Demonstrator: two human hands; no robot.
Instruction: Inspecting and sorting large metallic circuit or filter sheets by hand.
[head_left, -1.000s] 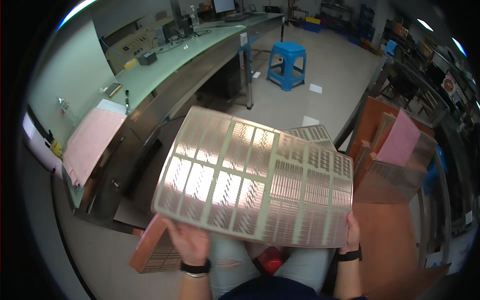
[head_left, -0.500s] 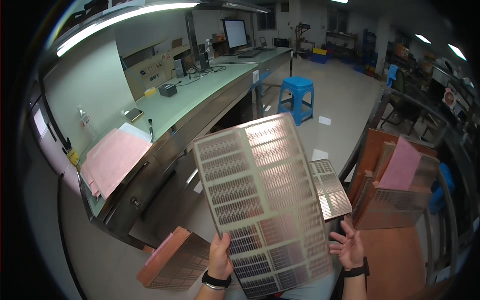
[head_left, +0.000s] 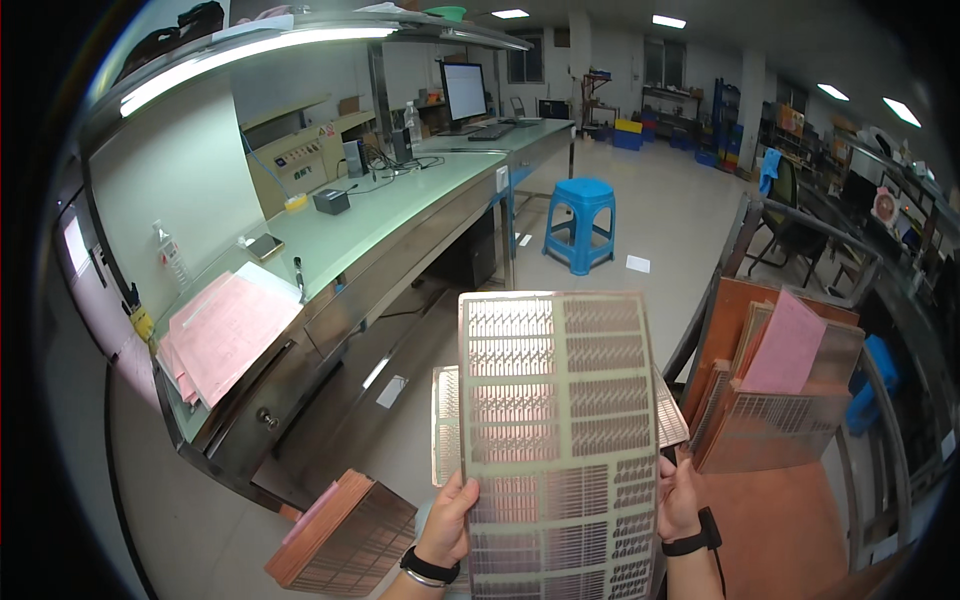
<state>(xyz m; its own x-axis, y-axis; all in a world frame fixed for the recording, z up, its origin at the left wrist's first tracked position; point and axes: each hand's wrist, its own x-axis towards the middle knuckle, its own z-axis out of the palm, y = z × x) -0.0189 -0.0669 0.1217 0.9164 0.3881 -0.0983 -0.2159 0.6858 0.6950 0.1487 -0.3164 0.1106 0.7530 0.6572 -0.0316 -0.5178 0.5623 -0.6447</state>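
Observation:
A large circuit board panel (head_left: 560, 420) with copper patterning and pale green strips stands nearly upright in front of me. My left hand (head_left: 447, 525) grips its left edge, thumb on the front face. At the opposite edge my right hand (head_left: 680, 500) is closed on the same panel, its fingers partly hidden behind it. Another patterned panel (head_left: 446, 425) shows behind the held one, sticking out at both sides; most of it is hidden.
To the right, a trolley (head_left: 775, 520) carries leaning panels and a pink sheet (head_left: 785, 345). A panel stack (head_left: 345, 535) stands low on the left. Pink sheets (head_left: 235, 330) lie on the green-topped workbench (head_left: 400, 200). Beyond stands a blue stool (head_left: 580, 225).
The large panel has straightened from a tilt and come lower. My right hand, open beside it before, now grips its right edge. The view has shifted slightly.

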